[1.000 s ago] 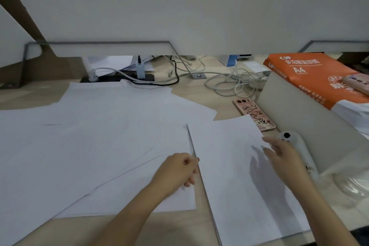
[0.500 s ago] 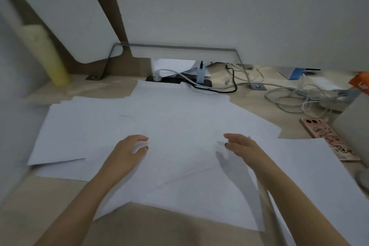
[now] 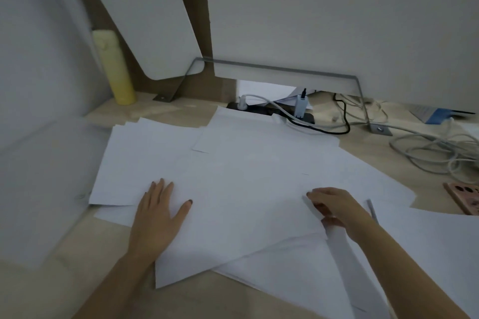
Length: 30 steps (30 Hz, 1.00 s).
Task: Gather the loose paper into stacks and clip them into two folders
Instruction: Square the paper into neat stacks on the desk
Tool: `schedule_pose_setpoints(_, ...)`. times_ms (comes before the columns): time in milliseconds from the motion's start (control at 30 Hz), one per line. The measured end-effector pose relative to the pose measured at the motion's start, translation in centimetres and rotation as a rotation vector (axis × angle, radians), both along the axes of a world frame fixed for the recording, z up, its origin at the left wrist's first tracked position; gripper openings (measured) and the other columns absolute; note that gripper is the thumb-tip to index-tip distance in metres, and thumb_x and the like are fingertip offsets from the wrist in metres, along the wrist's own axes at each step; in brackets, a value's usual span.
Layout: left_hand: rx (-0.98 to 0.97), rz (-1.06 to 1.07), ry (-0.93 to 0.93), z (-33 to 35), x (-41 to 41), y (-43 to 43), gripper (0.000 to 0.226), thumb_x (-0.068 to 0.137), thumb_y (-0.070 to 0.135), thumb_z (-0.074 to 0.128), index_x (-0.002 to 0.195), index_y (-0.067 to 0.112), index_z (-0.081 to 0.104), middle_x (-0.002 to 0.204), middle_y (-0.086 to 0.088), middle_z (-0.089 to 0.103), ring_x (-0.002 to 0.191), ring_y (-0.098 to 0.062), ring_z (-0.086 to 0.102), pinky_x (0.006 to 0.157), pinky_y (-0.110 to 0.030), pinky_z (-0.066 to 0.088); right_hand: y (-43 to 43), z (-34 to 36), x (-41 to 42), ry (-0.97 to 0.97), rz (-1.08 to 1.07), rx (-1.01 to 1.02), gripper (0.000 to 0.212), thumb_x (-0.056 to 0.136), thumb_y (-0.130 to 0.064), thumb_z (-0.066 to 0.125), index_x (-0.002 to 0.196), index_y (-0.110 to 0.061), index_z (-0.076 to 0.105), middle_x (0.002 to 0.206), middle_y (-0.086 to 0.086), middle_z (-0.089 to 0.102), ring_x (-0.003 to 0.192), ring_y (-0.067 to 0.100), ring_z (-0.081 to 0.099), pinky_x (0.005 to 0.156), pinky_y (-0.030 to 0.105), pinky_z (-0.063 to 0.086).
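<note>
**On the desk: gathering the sheets**

Across the desk (image 3: 207,300), from its left edge to the near right corner, paper (image 3: 259,176) lies fanned and overlapping. The left hand (image 3: 158,215) presses flat on it, fingers straight. The right hand (image 3: 337,207) pinches a top sheet's edge. Gathering seems barely begun. Next, the sheets need sliding together and squaring into 2 stacks.

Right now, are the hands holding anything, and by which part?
The right hand pinches a loose paper sheet by its right edge; the left hand only lies flat on top, holding nothing.
</note>
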<state>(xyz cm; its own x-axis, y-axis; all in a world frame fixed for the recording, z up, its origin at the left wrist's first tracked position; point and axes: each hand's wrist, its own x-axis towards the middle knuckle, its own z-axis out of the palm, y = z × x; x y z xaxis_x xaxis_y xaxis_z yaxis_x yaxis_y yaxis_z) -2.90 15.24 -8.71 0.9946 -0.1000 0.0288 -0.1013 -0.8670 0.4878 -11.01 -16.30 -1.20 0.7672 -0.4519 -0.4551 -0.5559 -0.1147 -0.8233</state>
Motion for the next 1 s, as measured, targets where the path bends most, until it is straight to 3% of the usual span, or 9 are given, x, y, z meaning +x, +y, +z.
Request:
schedule_pose_setpoints(200, -0.119, 0.015, -0.038, 0.2, -0.3, 0.2, 0.062, 0.094, 0.045, 0.04, 0.147, 0.017, 0.026, 0.158, 0.002, 0.017, 0.146, -0.014, 0.01, 0.119, -0.03, 0.008, 1.8, -0.2, 0.8, -0.076, 0.114, -0.042, 0.018, 0.09, -0.014, 0.055, 0.104, -0.006, 0.064, 0.102, 0.014, 0.069, 0.088, 0.028, 0.065, 0.081, 0.038, 0.052)
schedule_pose_setpoints(333, -0.226, 0.058, -0.039, 0.3, -0.4, 0.4, 0.056, 0.095, 0.04, 0.043, 0.144, 0.017, 0.032, 0.155, 0.003, 0.024, 0.144, -0.012, 0.019, 0.118, -0.031, 0.014, 1.0, 0.2, 1.2, -0.203, -0.042, 0.019, 0.016, 0.091, -0.01, 0.051, 0.103, -0.006, 0.061, 0.091, 0.009, 0.067, 0.085, 0.028, 0.063, 0.08, 0.039, 0.051)
schedule_pose_setpoints(400, -0.251, 0.063, -0.045, 0.3, -0.3, 0.5, 0.052, 0.095, 0.037, 0.044, 0.143, 0.017, 0.036, 0.154, 0.004, 0.028, 0.143, -0.012, 0.022, 0.118, -0.031, 0.016, 0.5, 0.0, 1.5, -0.222, -0.114, 0.054, 0.02, 0.091, -0.01, 0.051, 0.108, -0.005, 0.059, 0.094, 0.009, 0.065, 0.084, 0.027, 0.061, 0.074, 0.035, 0.05)
schedule_pose_setpoints(533, -0.273, 0.059, -0.06, 0.2, -0.3, 0.6, 0.046, 0.096, 0.031, 0.043, 0.14, 0.017, 0.041, 0.152, 0.004, 0.032, 0.141, -0.012, 0.025, 0.117, -0.029, 0.017, 0.6, -0.7, 2.9, -0.233, -0.093, -0.007, 0.026, 0.091, -0.006, 0.049, 0.116, -0.01, 0.053, 0.11, 0.017, 0.061, 0.088, 0.029, 0.057, 0.079, 0.036, 0.048)
schedule_pose_setpoints(633, -0.265, 0.046, -0.083, 0.0, -0.3, 0.7, 0.043, 0.096, 0.025, 0.045, 0.138, 0.015, 0.044, 0.151, 0.003, 0.034, 0.14, -0.012, 0.028, 0.115, -0.027, 0.017, 1.0, -1.7, 4.0, -0.162, 0.002, -0.345, 0.057, 0.089, -0.007, 0.051, 0.141, -0.016, 0.029, 0.133, 0.021, 0.047, 0.112, 0.036, 0.05, 0.09, 0.041, 0.042)
schedule_pose_setpoints(733, -0.243, 0.045, -0.123, -0.1, -0.2, 0.8, 0.04, 0.094, 0.02, 0.049, 0.134, 0.015, 0.049, 0.149, 0.001, 0.038, 0.138, -0.014, 0.031, 0.113, -0.026, 0.019, 2.3, -2.0, 4.1, -0.11, 0.236, -0.848, 0.086, 0.084, -0.03, 0.062, 0.149, -0.015, 0.006, 0.153, 0.019, 0.014, 0.139, 0.035, 0.019, 0.111, 0.042, 0.023)
schedule_pose_setpoints(833, -0.219, 0.052, -0.144, -0.3, 0.0, 0.8, 0.039, 0.093, 0.018, 0.052, 0.131, 0.012, 0.052, 0.147, -0.004, 0.04, 0.139, -0.019, 0.032, 0.116, -0.031, 0.018, 4.7, -2.3, 4.1, -0.058, 0.663, -0.896, 0.121, 0.056, -0.086, 0.047, 0.149, -0.025, 0.0, 0.158, 0.009, -0.005, 0.145, 0.025, -0.002, 0.117, 0.039, 0.003)
schedule_pose_setpoints(933, -0.108, 0.236, -0.216, -0.5, 0.3, 0.8, 0.052, 0.09, 0.022, 0.056, 0.138, 0.009, 0.042, 0.155, -0.014, 0.022, 0.146, -0.027, 0.011, 0.118, -0.038, 0.0, 6.0, -3.0, 4.3, -0.012, 0.82, -0.933, 0.135, 0.034, -0.097, 0.009, 0.149, -0.026, -0.001, 0.158, 0.007, 0.002, 0.145, 0.025, 0.003, 0.118, 0.039, 0.009)
schedule_pose_setpoints(1000, -0.17, 0.46, -0.251, -0.2, 0.2, 1.1, 0.068, 0.085, 0.02, 0.062, 0.143, 0.005, 0.03, 0.157, -0.02, 0.009, 0.146, -0.033, 0.003, 0.117, -0.043, 0.003, 6.3, -2.7, 4.5, -0.053, 0.801, -0.998, 0.117, 0.054, -0.09, 0.023, 0.148, -0.023, 0.004, 0.153, 0.005, 0.018, 0.141, 0.023, 0.019, 0.112, 0.033, 0.023)
